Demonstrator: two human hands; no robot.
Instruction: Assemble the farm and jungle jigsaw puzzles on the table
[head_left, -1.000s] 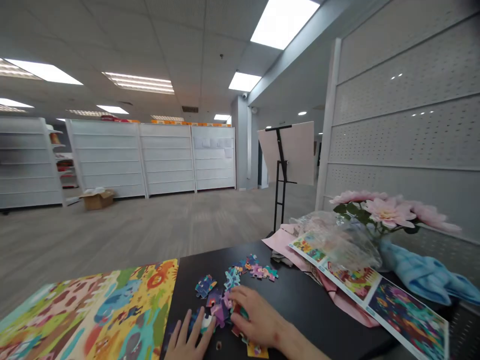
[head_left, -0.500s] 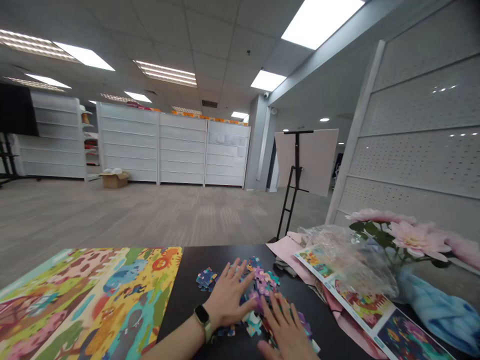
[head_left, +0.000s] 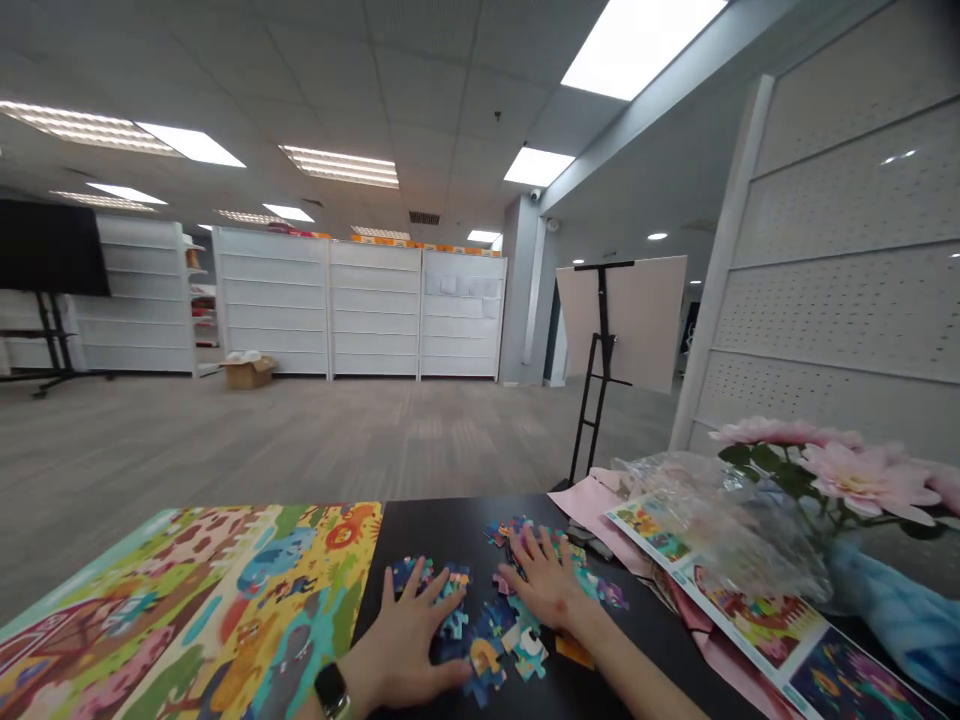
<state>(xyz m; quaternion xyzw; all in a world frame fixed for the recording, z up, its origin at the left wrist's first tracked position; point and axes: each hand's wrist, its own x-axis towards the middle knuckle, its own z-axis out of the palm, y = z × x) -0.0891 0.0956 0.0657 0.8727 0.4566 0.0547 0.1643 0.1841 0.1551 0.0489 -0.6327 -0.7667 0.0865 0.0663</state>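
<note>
A heap of loose jigsaw puzzle pieces (head_left: 487, 640) in blue, purple and teal lies on the black table (head_left: 435, 520). My left hand (head_left: 409, 635) rests palm down on the left part of the heap, fingers spread, a dark watch (head_left: 331, 690) on its wrist. Flat over the pieces on the right is my right hand (head_left: 546, 580), its fingers also apart. Neither hand grips a piece. Some pieces are hidden under the palms. To the left lie bright finished animal puzzles (head_left: 292, 570), a farm scene beside a yellow one with a lion.
On the right, a printed picture sheet (head_left: 739, 610), a crumpled clear plastic bag (head_left: 720, 520) and pink paper (head_left: 589, 497) lie together. Pink flowers (head_left: 862, 475) stand behind a blue cloth-like wrap (head_left: 892, 610). Beyond the table are a black easel (head_left: 596, 380) and white shelves (head_left: 375, 310).
My left hand has moved left and down, and my right hand up the heap. The pieces between them are spread wider. The view has shifted slightly.
</note>
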